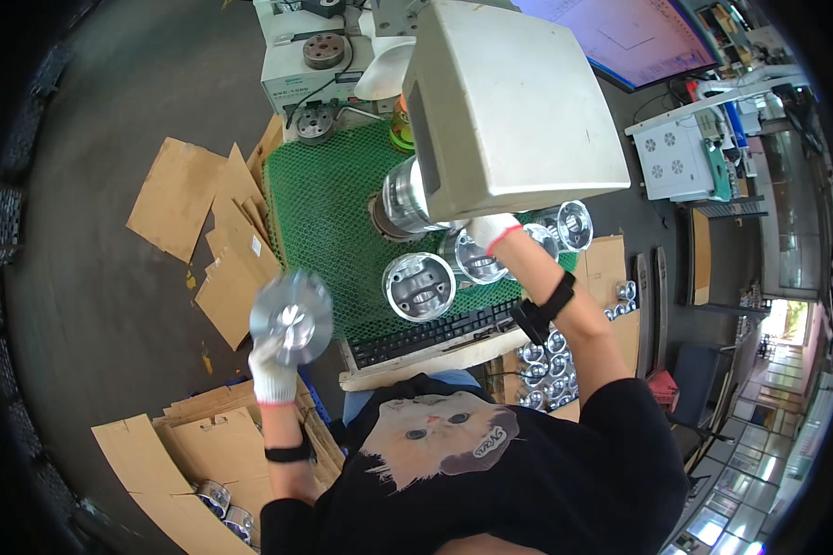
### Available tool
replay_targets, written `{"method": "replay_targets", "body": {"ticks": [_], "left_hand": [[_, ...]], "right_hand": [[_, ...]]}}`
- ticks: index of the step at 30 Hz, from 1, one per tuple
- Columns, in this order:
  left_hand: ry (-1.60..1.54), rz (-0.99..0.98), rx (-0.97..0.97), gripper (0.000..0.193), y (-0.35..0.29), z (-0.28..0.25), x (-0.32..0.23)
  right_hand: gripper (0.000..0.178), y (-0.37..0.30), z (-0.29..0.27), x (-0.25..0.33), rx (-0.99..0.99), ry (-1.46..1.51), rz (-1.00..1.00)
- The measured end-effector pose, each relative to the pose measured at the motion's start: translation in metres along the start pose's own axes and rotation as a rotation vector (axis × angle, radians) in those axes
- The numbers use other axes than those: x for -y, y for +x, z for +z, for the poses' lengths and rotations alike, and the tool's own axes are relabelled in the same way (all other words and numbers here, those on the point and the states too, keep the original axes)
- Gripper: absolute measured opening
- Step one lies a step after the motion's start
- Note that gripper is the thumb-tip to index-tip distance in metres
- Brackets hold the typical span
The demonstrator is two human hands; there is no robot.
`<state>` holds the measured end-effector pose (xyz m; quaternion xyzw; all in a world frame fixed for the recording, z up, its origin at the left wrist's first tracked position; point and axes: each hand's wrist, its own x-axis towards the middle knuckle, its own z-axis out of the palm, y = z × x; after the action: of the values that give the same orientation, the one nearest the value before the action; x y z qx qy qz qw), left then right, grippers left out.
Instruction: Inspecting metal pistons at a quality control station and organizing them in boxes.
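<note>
My left hand (273,372), in a white glove, grips a shiny metal piston (294,319) by its lower edge, held up off the left side of the green mesh mat (319,222). The piston is slightly blurred. My gloved right hand (491,229) reaches under the lower edge of a large cream machine housing (528,111), which hides its fingers. Just left of that hand, a piston (404,196) lies on its side against a dark round base. Several more pistons stand on the mat, among them an open-ended one (419,287) and another at the right (575,227).
A black keyboard (426,338) lies along the mat's near edge. Cardboard sheets (178,196) lean at the left. An open carton (125,453) at lower left holds pistons; more pistons (551,370) sit in a box at right. A monitor (625,42) stands behind.
</note>
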<state>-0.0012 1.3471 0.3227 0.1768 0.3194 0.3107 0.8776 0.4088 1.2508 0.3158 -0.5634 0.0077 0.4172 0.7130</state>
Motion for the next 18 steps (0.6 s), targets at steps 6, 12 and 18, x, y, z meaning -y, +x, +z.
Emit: {"method": "replay_targets", "body": {"ticks": [6,12,18], "left_hand": [[-0.046,0.169,-0.377,0.065,-0.133,-0.073,0.006],[-0.038,0.189,-0.571,0.063,-0.213,-0.099,0.032],[0.015,0.207,-0.512,0.056,-0.182,-0.065,0.048]], "right_hand": [[0.021,0.015,0.027,-0.039,0.154,-0.307,-0.068],[0.026,-0.004,0.049,-0.032,0.039,-0.316,-0.213],[0.027,-0.007,0.062,-0.003,0.151,-0.512,-0.226]]}}
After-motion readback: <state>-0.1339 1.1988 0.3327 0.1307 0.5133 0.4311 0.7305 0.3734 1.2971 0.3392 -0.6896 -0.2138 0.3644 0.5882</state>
